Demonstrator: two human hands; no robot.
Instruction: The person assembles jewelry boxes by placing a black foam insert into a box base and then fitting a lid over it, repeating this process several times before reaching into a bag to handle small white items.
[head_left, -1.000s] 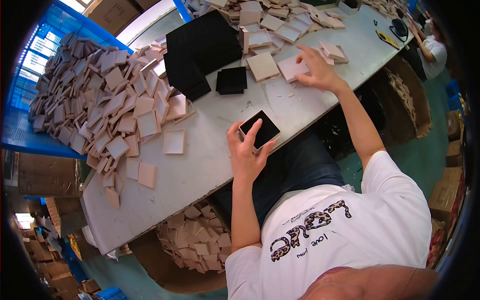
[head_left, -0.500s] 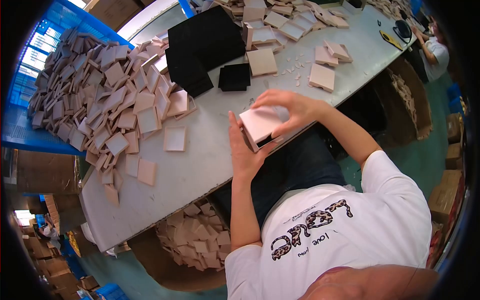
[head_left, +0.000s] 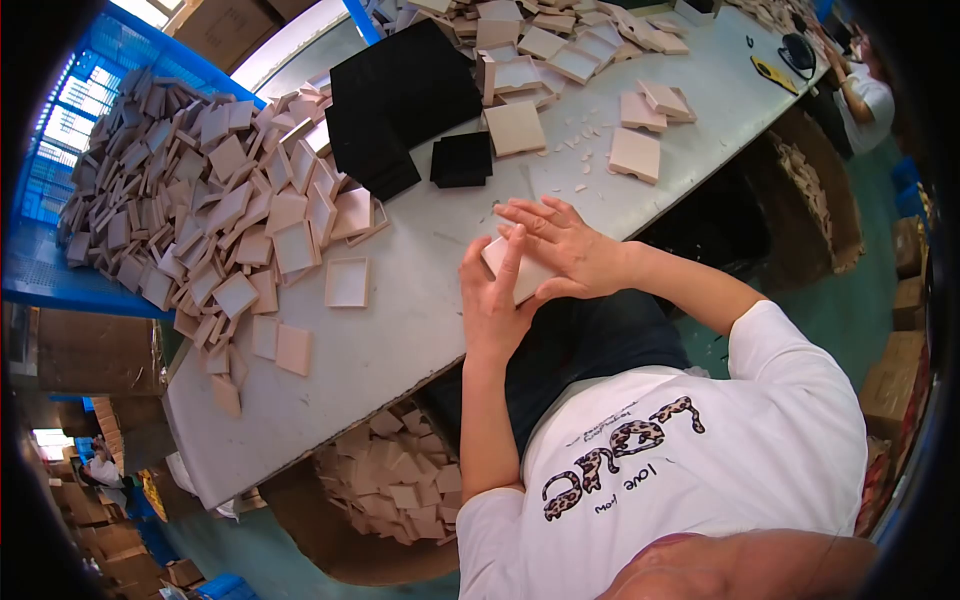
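Observation:
Between my two hands is a small pale-pink cardboard box (head_left: 527,276), just over the table's near edge. My left hand (head_left: 493,300) grips its left side, with the index finger laid across the top. My right hand (head_left: 577,252) holds the far and right sides, its fingers over the far edge and the thumb at the near corner. The fingers cover much of the box, and its inside is hidden. Beyond my hands lies a small stack of black square pieces (head_left: 461,160), beside larger black sheets (head_left: 405,95).
A large heap of pink box halves (head_left: 215,185) spills from a blue crate (head_left: 190,50) onto the table (head_left: 420,290). More halves lie at the far side (head_left: 575,62) and on the right (head_left: 635,155). Below the table stands a carton of boxes (head_left: 395,480). A co-worker (head_left: 868,100) sits at far right.
The box's top has gone down and the black edge seen under it is now hidden. My left index finger has come over the top, and my right fingers have spread out along the far edge.

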